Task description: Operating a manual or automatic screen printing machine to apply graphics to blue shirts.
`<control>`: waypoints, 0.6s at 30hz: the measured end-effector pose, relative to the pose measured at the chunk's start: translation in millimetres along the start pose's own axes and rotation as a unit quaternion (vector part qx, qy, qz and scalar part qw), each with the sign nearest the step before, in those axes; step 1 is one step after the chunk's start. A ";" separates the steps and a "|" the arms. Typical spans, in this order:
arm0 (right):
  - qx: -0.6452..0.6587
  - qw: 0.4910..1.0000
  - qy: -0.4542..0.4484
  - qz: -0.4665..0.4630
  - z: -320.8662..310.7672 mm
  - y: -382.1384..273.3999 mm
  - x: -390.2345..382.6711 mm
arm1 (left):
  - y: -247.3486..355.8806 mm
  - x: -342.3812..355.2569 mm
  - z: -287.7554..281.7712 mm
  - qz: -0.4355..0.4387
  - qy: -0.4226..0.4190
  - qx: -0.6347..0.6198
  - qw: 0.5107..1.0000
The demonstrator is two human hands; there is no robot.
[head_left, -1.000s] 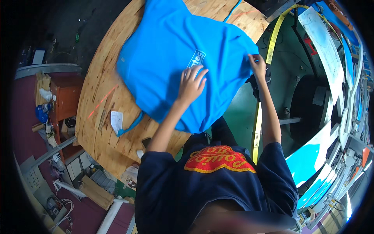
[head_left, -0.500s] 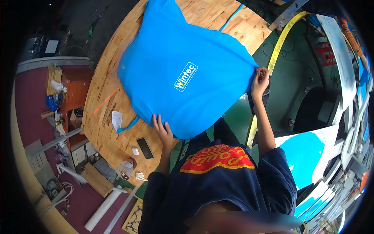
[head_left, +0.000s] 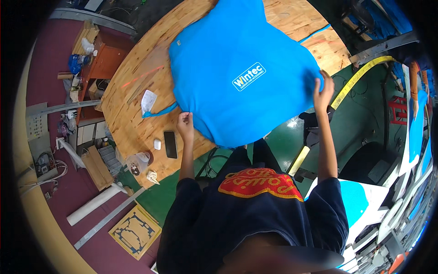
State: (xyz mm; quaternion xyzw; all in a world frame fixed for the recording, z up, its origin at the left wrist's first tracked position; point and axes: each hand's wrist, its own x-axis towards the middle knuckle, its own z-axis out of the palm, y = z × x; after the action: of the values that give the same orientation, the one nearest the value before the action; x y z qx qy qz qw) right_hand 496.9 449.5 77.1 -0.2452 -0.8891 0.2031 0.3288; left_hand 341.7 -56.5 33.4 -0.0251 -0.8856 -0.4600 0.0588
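A blue stretchy fabric cover with a white printed label lies over something bulky on a curved-edged wooden table. My left hand pinches the cover's lower-left edge, near a blue strap and a paper slip. My right hand grips the cover's right edge. A black phone and small white case rest left of my left hand.
A yellow curved bar and red stand are at right, with blue-and-white panels. At left stand a wooden cabinet, cardboard, white roll and framed cutout board. A plastic cup sits on the table's corner.
My left hand has come from the middle of the cover down to its lower-left edge. The cover's middle looks smoother. My right hand stays at the right edge while the whole view has shifted.
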 end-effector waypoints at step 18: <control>-0.204 0.973 -0.056 0.093 -4.2 -58.1 -142.7 | -3.3 -119.7 -62.1 0.162 -0.541 0.198 0.801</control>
State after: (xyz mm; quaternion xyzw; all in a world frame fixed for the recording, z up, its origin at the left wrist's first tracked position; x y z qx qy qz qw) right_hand 576.9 322.7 41.3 -0.3766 -0.9022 0.0606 0.2015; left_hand 465.1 -108.0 50.8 -0.4005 -0.8285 -0.1697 -0.3528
